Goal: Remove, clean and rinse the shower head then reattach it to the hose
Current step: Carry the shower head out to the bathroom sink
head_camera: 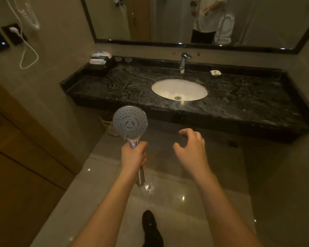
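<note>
A round grey shower head with a chrome handle is upright in the head view, its spray face turned toward me. My left hand is shut around the handle, whose lower end sticks out below my fist with no hose on it. To its right, my right hand hovers with fingers spread and holds nothing. Ahead stands a white oval sink under a chrome tap. No hose is in view.
A black marble counter holds the sink, a small white dish, two glasses and a tray of toiletries. A mirror hangs above. A wooden door is on the left, a wicker bin under the counter, glossy floor tiles below.
</note>
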`<action>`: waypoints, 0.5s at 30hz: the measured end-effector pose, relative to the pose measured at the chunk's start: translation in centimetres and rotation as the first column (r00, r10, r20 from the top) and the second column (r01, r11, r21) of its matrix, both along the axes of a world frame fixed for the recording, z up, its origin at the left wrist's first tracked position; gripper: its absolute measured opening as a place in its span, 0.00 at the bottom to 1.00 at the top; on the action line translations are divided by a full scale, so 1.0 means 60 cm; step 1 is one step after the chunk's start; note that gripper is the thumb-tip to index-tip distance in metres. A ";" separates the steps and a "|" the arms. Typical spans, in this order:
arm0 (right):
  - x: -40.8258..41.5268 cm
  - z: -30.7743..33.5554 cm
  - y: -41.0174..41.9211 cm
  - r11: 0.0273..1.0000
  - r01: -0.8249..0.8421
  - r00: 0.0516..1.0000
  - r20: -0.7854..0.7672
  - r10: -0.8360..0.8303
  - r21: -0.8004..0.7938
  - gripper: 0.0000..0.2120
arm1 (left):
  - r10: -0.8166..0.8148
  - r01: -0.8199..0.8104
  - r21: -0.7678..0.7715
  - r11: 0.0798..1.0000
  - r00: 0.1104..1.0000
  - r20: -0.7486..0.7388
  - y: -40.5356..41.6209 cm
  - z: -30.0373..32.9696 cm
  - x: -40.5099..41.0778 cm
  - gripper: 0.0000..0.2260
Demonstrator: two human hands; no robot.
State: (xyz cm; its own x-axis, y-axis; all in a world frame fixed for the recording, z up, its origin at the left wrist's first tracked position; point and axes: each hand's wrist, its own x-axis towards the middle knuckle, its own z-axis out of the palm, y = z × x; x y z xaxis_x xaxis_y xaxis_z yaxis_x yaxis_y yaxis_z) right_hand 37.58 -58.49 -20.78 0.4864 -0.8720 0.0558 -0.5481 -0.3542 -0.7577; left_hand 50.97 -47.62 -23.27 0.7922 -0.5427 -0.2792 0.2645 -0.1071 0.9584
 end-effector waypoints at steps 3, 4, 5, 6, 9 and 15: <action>0.092 -0.002 -0.045 0.998 -0.041 0.997 -0.063 0.037 -0.054 0.19 | -0.018 0.018 -0.001 1.000 1.000 -0.002 -0.033 -0.006 0.079 0.10; 0.124 0.001 -0.059 0.996 -0.050 0.995 -0.086 0.044 -0.071 0.20 | -0.024 0.024 0.005 1.000 1.000 -0.002 -0.043 -0.005 0.106 0.09; 0.156 0.002 -0.072 0.996 -0.054 0.994 -0.100 0.047 -0.076 0.20 | -0.029 0.029 0.013 1.000 1.000 0.000 -0.053 -0.004 0.134 0.09; 0.187 0.003 -0.086 0.995 -0.058 0.993 -0.107 0.050 -0.076 0.21 | -0.033 0.033 0.020 0.999 0.999 0.001 -0.063 -0.002 0.161 0.09; 0.277 -0.004 -0.126 0.996 -0.067 0.989 -0.132 0.059 -0.057 0.20 | -0.049 0.049 0.032 0.998 0.999 0.017 -0.094 0.001 0.241 0.11; 0.418 -0.030 -0.204 0.994 -0.110 0.974 -0.197 0.109 0.005 0.22 | -0.027 0.027 0.045 0.999 1.000 -0.004 -0.143 -0.003 0.371 0.10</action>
State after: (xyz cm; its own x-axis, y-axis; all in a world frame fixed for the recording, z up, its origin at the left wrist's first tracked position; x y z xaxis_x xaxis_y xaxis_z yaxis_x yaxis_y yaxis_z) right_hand 62.64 -70.73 -22.59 0.5811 -0.8126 -0.0456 -0.6438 -0.4246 -0.6366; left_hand 73.23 -56.18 -23.47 0.7761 -0.5510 -0.3068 0.2646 -0.1572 0.9515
